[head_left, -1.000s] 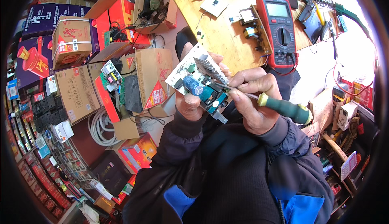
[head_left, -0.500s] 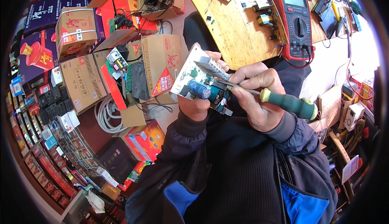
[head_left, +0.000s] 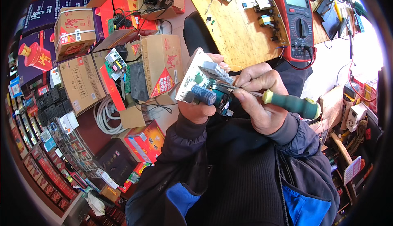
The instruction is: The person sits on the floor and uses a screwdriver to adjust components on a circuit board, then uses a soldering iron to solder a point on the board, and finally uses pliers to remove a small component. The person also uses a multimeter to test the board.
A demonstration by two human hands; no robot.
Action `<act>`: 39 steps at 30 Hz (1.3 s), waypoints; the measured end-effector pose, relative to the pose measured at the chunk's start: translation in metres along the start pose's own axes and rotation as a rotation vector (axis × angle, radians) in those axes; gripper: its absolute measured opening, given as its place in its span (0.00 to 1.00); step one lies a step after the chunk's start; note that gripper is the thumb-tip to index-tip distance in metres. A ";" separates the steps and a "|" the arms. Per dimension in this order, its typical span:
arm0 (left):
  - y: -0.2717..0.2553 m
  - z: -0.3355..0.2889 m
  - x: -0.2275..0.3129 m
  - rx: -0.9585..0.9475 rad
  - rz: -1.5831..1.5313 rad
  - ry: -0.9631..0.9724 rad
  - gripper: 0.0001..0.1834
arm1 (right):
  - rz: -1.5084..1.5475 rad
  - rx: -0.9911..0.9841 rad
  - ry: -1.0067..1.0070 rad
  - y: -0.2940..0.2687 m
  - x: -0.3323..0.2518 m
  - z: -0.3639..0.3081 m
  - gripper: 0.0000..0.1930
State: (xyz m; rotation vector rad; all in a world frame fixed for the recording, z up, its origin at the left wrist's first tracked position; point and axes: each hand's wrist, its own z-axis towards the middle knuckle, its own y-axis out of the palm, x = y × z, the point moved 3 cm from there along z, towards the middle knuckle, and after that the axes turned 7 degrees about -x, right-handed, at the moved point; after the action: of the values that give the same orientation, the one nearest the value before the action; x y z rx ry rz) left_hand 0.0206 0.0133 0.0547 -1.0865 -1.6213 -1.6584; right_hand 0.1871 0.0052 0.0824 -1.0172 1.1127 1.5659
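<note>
My left hand [head_left: 195,112] is closed around a small circuit board [head_left: 183,90], tilted up in front of my chest. On the board are a blue cylindrical capacitor [head_left: 203,94], a grey finned heat sink [head_left: 217,71] and dark parts near its right edge. A screwdriver [head_left: 291,104] with a green and yellow handle lies across my right hand [head_left: 268,116]. Thumb and fingers pinch its thin metal shaft, and the handle points out to the right. The shaft's front end is close to the board's parts beside the heat sink; whether it touches them cannot be made out.
Ahead, a wooden table [head_left: 233,33] bears a red multimeter [head_left: 301,23], another circuit board [head_left: 275,19] and small loose components. Cardboard boxes [head_left: 161,62], some holding boards and cables, fill the left side. A coil of white cable [head_left: 107,117] lies near them.
The circuit board has turned slightly in my left hand, so its white face shows narrower. My right hand and the screwdriver have barely moved.
</note>
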 end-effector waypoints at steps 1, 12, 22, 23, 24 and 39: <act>0.000 -0.001 0.000 0.001 0.006 0.003 0.68 | 0.015 0.008 0.007 0.000 0.000 -0.001 0.11; -0.002 -0.003 -0.002 -0.017 0.029 0.040 0.67 | -0.015 -0.045 -0.015 -0.005 -0.003 0.000 0.10; -0.008 -0.004 -0.006 -0.061 0.132 0.064 0.69 | -0.037 -0.087 0.029 -0.008 -0.006 0.001 0.10; -0.008 -0.004 -0.005 -0.055 0.134 0.063 0.69 | -0.041 -0.092 0.031 -0.008 -0.006 0.001 0.10; -0.008 -0.005 -0.005 -0.050 0.135 0.062 0.69 | -0.031 -0.092 0.032 -0.008 -0.006 0.001 0.10; -0.007 -0.005 -0.006 -0.075 0.081 0.038 0.68 | -0.035 -0.064 0.017 -0.006 -0.007 0.003 0.09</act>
State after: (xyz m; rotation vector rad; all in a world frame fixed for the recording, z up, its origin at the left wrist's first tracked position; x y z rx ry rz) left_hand 0.0166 0.0086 0.0461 -1.1358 -1.4823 -1.6877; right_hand 0.1943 0.0072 0.0882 -1.0889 1.0559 1.5764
